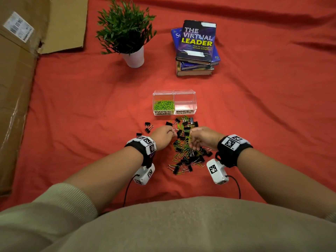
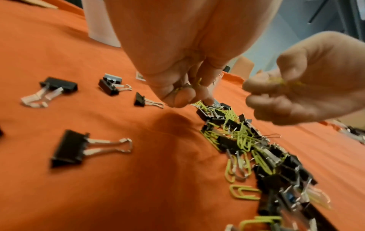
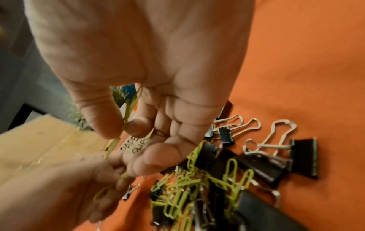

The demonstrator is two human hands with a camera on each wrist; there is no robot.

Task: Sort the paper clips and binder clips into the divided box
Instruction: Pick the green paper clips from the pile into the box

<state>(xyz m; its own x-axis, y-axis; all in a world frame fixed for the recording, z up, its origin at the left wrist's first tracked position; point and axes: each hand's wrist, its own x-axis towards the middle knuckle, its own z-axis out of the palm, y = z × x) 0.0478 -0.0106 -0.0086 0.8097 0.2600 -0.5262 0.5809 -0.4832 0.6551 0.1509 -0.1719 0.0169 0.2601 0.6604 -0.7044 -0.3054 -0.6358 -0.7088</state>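
A clear divided box stands on the red cloth; its left compartment, labelled PAPER CLIPS, holds green paper clips, and its right compartment, labelled BINDER CLIPS, looks bare. Just in front of the box lies a mixed pile of green paper clips and black binder clips. Both hands hover over the pile's far part. My left hand pinches green paper clips in its curled fingers. My right hand pinches a few green paper clips between thumb and forefinger. The two hands nearly touch.
A few loose black binder clips lie left of the pile. Farther back stand a potted plant and a stack of books. Flattened cardboard runs along the left edge.
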